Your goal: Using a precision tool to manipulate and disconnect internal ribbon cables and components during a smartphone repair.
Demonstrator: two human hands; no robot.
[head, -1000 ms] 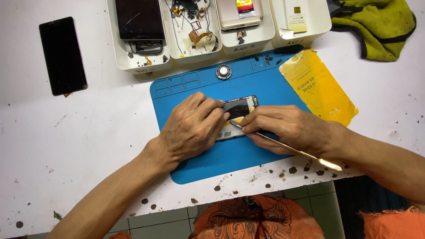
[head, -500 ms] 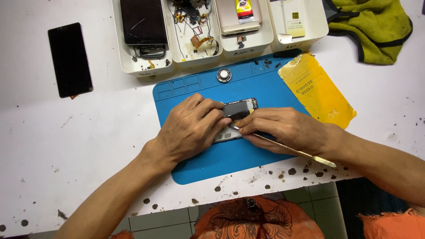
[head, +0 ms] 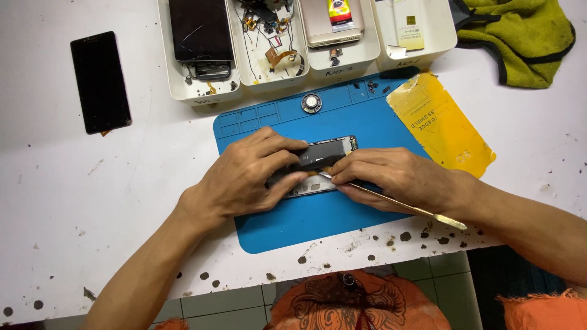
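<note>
The left hand (head: 247,174) presses the opened phone (head: 321,160) onto the blue mat (head: 367,116); the right hand (head: 397,177) grips a thin metal pry tool (head: 403,208), its tip under a part not yet lifted free.

A white worktable (head: 73,201) spread under the hands, scuffed and dotted with dark specks along its near edge. Below that edge, pale green floor tiles (head: 238,302) showed. The light was bright and even, with soft shadows.
</note>
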